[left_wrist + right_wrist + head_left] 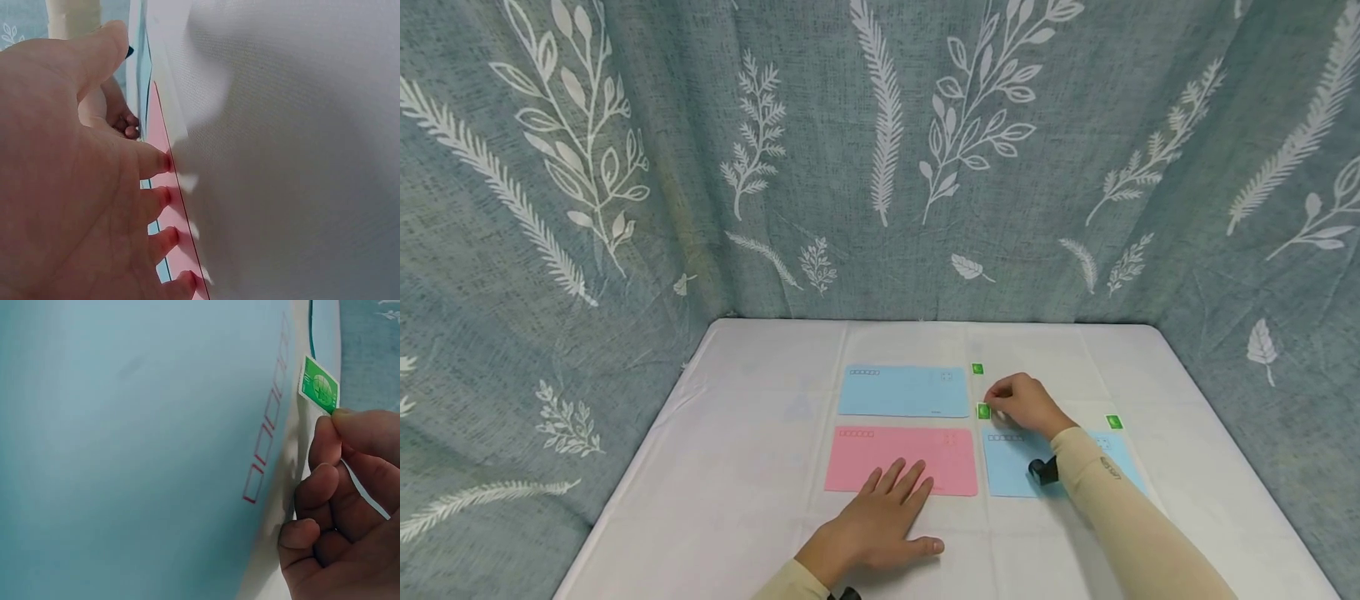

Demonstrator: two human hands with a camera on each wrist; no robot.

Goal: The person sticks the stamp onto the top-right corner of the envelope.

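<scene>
My right hand point(1028, 405) pinches a green postage stamp point(319, 385) by one corner between thumb and forefinger, the other fingers curled under. In the head view, the hand is above the upper left part of the right-hand blue envelope point(1011, 467), while the stamp sits just past its top edge. Fingers spread, my left hand point(886, 521) rests with its fingertips on the lower edge of a pink envelope point(861, 462). Farther back lies another blue envelope point(902, 392). Two more green stamps lie apart: one stamp point(977, 368) at the back, another stamp point(1114, 422) at right.
A white cloth covers the table point(737, 417). A leaf-patterned curtain point(820, 167) hangs behind it and along both sides. My right forearm point(1120, 508) crosses over the right-hand blue envelope and hides part of it.
</scene>
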